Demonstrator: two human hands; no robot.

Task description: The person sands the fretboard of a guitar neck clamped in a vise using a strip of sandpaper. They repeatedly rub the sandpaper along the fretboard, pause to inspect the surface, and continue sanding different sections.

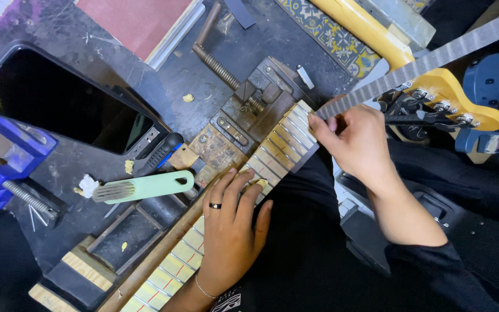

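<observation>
A fretted guitar neck (226, 208) runs diagonally from lower left to centre frame. The left hand (232, 225) lies flat on it, fingers spread. The right hand (356, 141) pinches a long grey file (423, 66) at the neck's upper end.

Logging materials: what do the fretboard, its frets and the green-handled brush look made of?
Fretboard: pale wood, apparently unfinished, matte. Frets: metal wire, bright silvery glint. Brush: handle likely plastic, smooth mint green; bristle material unclear.

Even overhead light keeps the scene bright and sharp, with soft, short shadows. A glossy dark screen (59, 101) shows faint reflections, and the frame edges bend slightly from the wide lens.
</observation>
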